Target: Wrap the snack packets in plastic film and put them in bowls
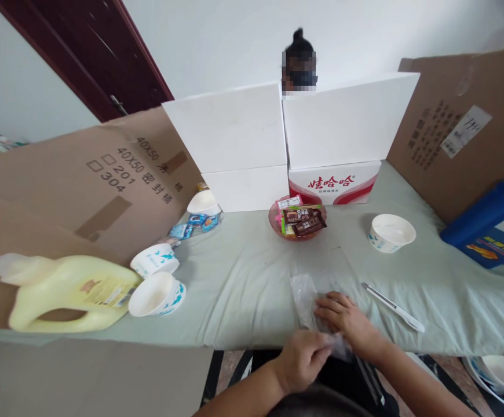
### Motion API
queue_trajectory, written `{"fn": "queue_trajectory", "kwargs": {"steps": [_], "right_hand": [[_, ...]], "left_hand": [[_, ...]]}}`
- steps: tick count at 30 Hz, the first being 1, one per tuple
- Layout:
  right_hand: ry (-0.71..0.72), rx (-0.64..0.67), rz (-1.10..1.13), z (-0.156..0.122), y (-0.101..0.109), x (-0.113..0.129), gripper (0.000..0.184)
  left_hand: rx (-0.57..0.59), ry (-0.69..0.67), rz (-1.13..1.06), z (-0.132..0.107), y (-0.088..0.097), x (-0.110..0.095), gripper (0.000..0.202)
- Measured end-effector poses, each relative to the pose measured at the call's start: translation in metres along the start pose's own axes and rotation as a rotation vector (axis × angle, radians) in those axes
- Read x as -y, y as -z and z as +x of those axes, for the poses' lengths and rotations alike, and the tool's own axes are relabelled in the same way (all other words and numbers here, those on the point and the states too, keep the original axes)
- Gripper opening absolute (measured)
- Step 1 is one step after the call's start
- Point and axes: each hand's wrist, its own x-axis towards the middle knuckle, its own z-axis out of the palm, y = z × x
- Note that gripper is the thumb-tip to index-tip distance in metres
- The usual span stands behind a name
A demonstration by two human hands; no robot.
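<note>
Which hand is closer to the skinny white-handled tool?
Right. The right hand is just left of the white-handled tool, not touching it; the left hand is farther left and lower in the picture.

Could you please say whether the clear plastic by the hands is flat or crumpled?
Partly crumpled: the clear plastic bunches by the left hand, while its far end lies flatter on the cloth.

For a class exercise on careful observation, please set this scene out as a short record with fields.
Left hand: pinches clear plastic
Right hand: on or against the plastic; exact grip unclear
Centre: pink bowl of wrapped snacks, before white boxes
Left side: yellow bottle, three paper bowls, blue packets
Right side: patterned paper bowl, slim utensil, blue bottle
Surface: pale green cloth
Background: person's head above the boxes
</note>
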Motion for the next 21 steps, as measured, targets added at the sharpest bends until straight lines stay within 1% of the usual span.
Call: {"fn": "queue_trajectory", "kwargs": {"steps": [1,3,5,6,8,9,12,14,19,21], "right_hand": [[0.015,0.023,-0.068,0.002,-0.006,-0.001,0.041],[0.008,0.025,-0.161,0.004,-0.016,-0.002,0.042],[0.002,0.001,-0.206,0.005,-0.022,-0.002,0.039],[0.002,-0.010,-0.217,0.005,-0.023,-0.002,0.036],[0.013,-0.022,-0.223,0.004,-0.023,-0.002,0.029],[0.021,-0.026,-0.221,0.004,-0.023,-0.002,0.027],[0.034,-0.046,-0.218,0.004,-0.021,-0.002,0.025],[0.034,-0.060,-0.220,0.004,-0.020,-0.002,0.025],[0.039,-0.094,-0.207,0.005,-0.022,-0.001,0.026],[0.046,-0.107,-0.201,0.005,-0.022,-0.002,0.026]], "left_hand": [[-0.015,0.056,-0.035,0.002,0.004,0.002,0.027],[-0.074,0.173,-0.075,0.009,0.013,0.010,0.028],[-0.159,0.275,-0.027,0.020,0.021,0.025,0.028],[-0.195,0.302,0.036,0.027,0.024,0.033,0.027],[-0.242,0.320,0.204,0.040,0.029,0.050,0.023],[-0.245,0.321,0.276,0.046,0.031,0.058,0.020],[-0.258,0.348,0.383,0.054,0.031,0.073,0.009],[-0.294,0.366,0.392,0.053,0.029,0.077,0.005],[-0.362,0.351,0.400,0.046,0.025,0.077,0.011],[-0.393,0.355,0.434,0.044,0.023,0.076,0.019]]}}
